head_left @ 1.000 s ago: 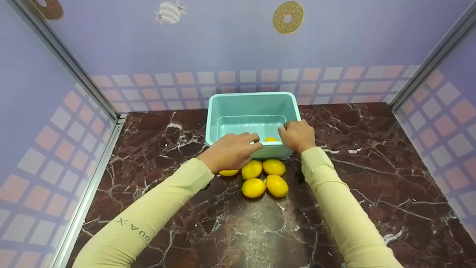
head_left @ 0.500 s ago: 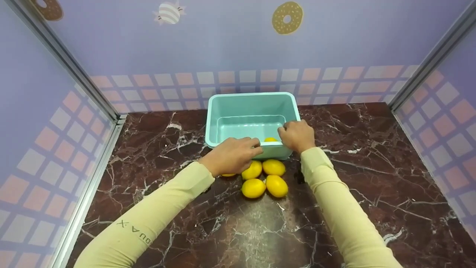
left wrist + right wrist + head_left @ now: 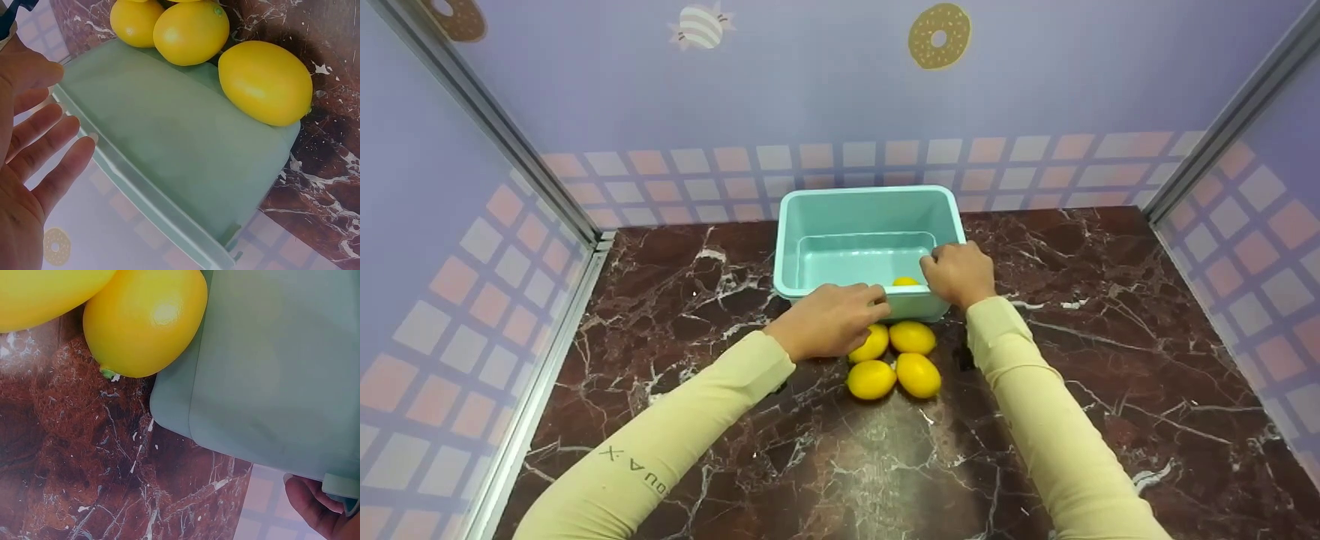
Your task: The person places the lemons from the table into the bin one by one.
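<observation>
A light teal plastic bin (image 3: 870, 211) stands on the counter, one lemon (image 3: 905, 281) inside by its front wall. Several more lemons (image 3: 913, 338) lie against and in front of that wall. My right hand (image 3: 960, 271) grips the rim at the front right corner; in the right wrist view its thumb (image 3: 308, 498) lies beneath the rim. Above the front left part of the bin is my left hand (image 3: 832, 321), holding nothing. The left wrist view shows its fingers (image 3: 59, 169) loosely extended beside the rim. It covers part of one lemon (image 3: 871, 343).
Dark red marbled counter (image 3: 1110, 360) surrounds the bin. A purple wall with a tiled band (image 3: 690, 165) rises close behind it, and side panels (image 3: 457, 262) in metal frames close off left and right.
My left hand has shifted slightly toward me, and the leftmost lemon, partly visible before, is now hidden behind it in the head view. The right hand, bin and other lemons have stayed put.
</observation>
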A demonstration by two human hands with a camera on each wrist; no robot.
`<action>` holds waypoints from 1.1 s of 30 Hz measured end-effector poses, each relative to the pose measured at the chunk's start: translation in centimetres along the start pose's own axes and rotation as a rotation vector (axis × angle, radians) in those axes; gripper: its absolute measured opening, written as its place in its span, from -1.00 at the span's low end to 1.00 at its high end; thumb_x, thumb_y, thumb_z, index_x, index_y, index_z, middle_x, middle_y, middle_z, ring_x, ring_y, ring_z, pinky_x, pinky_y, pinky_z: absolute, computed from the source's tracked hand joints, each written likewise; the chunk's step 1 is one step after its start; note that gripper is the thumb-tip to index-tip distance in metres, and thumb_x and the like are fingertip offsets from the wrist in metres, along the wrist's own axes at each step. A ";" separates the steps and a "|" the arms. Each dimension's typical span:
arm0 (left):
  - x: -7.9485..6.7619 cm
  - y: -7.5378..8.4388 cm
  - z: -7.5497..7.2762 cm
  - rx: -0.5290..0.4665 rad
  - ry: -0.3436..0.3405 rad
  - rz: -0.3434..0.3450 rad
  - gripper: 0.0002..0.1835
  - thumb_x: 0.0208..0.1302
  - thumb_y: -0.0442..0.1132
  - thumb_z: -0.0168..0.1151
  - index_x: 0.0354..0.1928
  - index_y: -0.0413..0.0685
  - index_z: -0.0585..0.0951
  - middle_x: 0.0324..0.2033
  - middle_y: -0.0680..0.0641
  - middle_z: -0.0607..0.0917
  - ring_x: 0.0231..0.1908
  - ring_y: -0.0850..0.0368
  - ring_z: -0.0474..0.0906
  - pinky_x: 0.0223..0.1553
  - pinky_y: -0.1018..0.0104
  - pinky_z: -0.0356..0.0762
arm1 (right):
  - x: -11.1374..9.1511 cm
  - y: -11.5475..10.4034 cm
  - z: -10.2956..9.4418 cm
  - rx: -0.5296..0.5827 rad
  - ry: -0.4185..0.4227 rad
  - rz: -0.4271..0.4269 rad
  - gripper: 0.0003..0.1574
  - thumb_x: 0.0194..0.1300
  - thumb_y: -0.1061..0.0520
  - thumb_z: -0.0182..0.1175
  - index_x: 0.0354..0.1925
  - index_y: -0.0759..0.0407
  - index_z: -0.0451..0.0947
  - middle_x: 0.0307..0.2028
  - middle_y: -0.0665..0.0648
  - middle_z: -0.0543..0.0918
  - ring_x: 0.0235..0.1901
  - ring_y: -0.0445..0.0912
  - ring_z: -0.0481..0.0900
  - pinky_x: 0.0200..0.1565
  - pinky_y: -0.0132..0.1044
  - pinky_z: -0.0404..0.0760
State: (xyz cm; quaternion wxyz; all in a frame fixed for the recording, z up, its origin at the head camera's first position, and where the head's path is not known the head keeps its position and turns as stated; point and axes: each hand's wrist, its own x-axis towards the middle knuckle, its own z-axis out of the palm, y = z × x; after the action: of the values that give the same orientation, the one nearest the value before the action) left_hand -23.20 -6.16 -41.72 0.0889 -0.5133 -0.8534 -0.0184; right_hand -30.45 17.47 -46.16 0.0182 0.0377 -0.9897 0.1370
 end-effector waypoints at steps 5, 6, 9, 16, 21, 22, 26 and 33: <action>0.0 0.1 0.3 0.004 -0.011 0.010 -0.80 0.16 -0.31 0.14 -0.15 -0.03 0.56 -0.24 -0.01 0.53 -0.36 0.09 0.48 -0.49 0.22 0.55 | 0.0 0.0 0.0 0.002 -0.003 0.003 -0.40 0.34 -0.13 -0.22 -0.28 0.22 0.64 -0.14 0.31 0.69 -0.05 0.28 0.55 -0.05 0.26 0.52; 0.0 0.1 0.4 0.005 -0.014 0.011 -0.80 0.15 -0.31 0.14 -0.15 -0.03 0.56 -0.25 0.00 0.53 -0.36 0.09 0.48 -0.49 0.22 0.55 | 0.0 0.0 0.1 0.001 -0.004 0.003 -0.40 0.34 -0.13 -0.22 -0.27 0.23 0.64 -0.14 0.31 0.69 -0.05 0.28 0.55 -0.05 0.26 0.52; 0.0 0.2 0.6 0.002 -0.018 0.015 -0.82 0.14 -0.31 0.15 -0.18 -0.03 0.55 -0.26 0.00 0.53 -0.37 0.10 0.48 -0.49 0.24 0.55 | 0.0 0.0 0.1 -0.004 -0.008 0.002 -0.39 0.35 -0.13 -0.22 -0.24 0.23 0.64 -0.12 0.32 0.68 -0.05 0.28 0.55 -0.04 0.26 0.51; -0.1 0.3 0.9 -0.026 -0.025 0.017 -0.84 0.12 -0.31 0.19 -0.22 -0.03 0.55 -0.28 0.00 0.52 -0.39 0.11 0.46 -0.44 0.25 0.55 | 0.0 0.1 0.1 -0.008 -0.008 0.007 -0.39 0.35 -0.14 -0.22 -0.26 0.22 0.64 -0.13 0.32 0.68 -0.05 0.28 0.55 -0.05 0.26 0.52; -0.1 0.5 1.2 -0.024 -0.022 0.028 -0.83 0.11 -0.31 0.22 -0.21 -0.03 0.56 -0.27 -0.01 0.52 -0.39 0.10 0.44 -0.41 0.25 0.54 | 0.0 0.1 0.0 -0.006 -0.004 0.011 -0.40 0.34 -0.14 -0.22 -0.30 0.22 0.63 -0.15 0.32 0.69 -0.06 0.28 0.55 -0.05 0.25 0.51; -0.1 0.5 1.2 -0.020 -0.022 0.031 -0.83 0.11 -0.31 0.22 -0.21 -0.03 0.57 -0.27 -0.01 0.52 -0.39 0.10 0.44 -0.41 0.25 0.53 | 0.0 0.1 0.0 -0.005 -0.003 0.012 -0.40 0.34 -0.14 -0.21 -0.31 0.21 0.63 -0.16 0.31 0.69 -0.05 0.28 0.55 -0.05 0.24 0.51; -0.1 0.6 1.6 -0.002 -0.014 0.040 -0.82 0.12 -0.32 0.20 -0.20 -0.03 0.58 -0.27 -0.01 0.53 -0.40 0.11 0.45 -0.43 0.26 0.52 | 0.0 0.0 0.0 -0.002 -0.003 0.015 -0.41 0.34 -0.14 -0.21 -0.36 0.20 0.62 -0.19 0.30 0.69 -0.06 0.27 0.55 -0.06 0.24 0.52; -0.1 0.7 1.9 0.014 -0.014 0.029 -0.83 0.16 -0.29 0.17 -0.18 -0.01 0.58 -0.29 -0.01 0.52 -0.40 0.11 0.46 -0.47 0.24 0.51 | 0.0 0.0 0.0 0.010 0.006 0.002 -0.43 0.33 -0.13 -0.21 -0.44 0.18 0.58 -0.24 0.28 0.69 -0.11 0.26 0.55 -0.12 0.23 0.53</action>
State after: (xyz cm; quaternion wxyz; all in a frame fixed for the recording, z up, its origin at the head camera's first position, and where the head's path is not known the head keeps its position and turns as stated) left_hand -22.73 -5.70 -43.63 0.0870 -0.5250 -0.8466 -0.0076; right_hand -30.49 17.47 -46.20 0.0209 0.0364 -0.9890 0.1421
